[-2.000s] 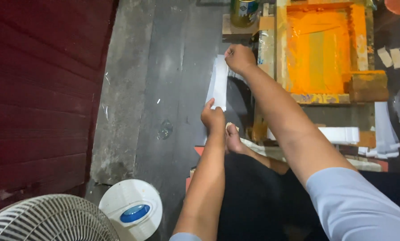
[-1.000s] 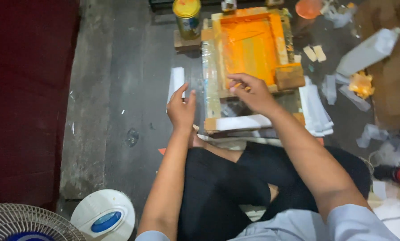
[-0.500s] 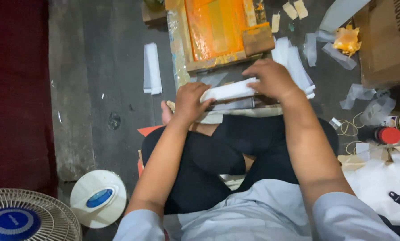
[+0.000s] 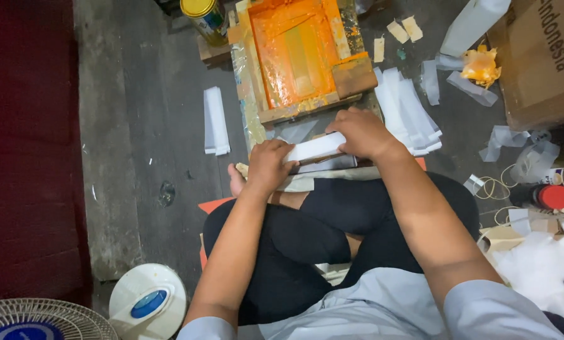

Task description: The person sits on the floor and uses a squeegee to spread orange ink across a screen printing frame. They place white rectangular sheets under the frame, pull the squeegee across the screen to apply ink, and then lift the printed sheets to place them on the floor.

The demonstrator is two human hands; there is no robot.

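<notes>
While the person sits cross-legged on the dark floor (image 4: 137, 126), both hands meet over a white folded strip (image 4: 316, 147) just in front of the knees. At the strip's 9 o'clock end the left hand (image 4: 268, 165) has its fingers curled over it, and at the 3 o'clock end the right hand (image 4: 360, 133) presses down with fingers bent across the top, so each hand is clasping the same strip. Under the strip lies a dark flat plate (image 4: 326, 165), and whether the strip rests flat on it or is lifted slightly cannot be told.

Toward 12 o'clock from the hands stands a wooden printing frame (image 4: 294, 56) coated in orange ink, with a wooden block (image 4: 354, 74) lying at its lower right corner. At 11 o'clock of the frame stands a yellow-lidded can (image 4: 201, 14). A stack of white strips (image 4: 408, 113) fans out at 3 o'clock of the right hand, just beside it. Another white strip (image 4: 216, 121) lies alone on the floor at 10 o'clock of the left hand, well apart. A cardboard box (image 4: 540, 63) sits at 2 o'clock, a red-capped bottle (image 4: 543, 196) at 3 o'clock, and a white fan base (image 4: 146, 302) at 7 o'clock beside the fan's grille (image 4: 43, 321).
</notes>
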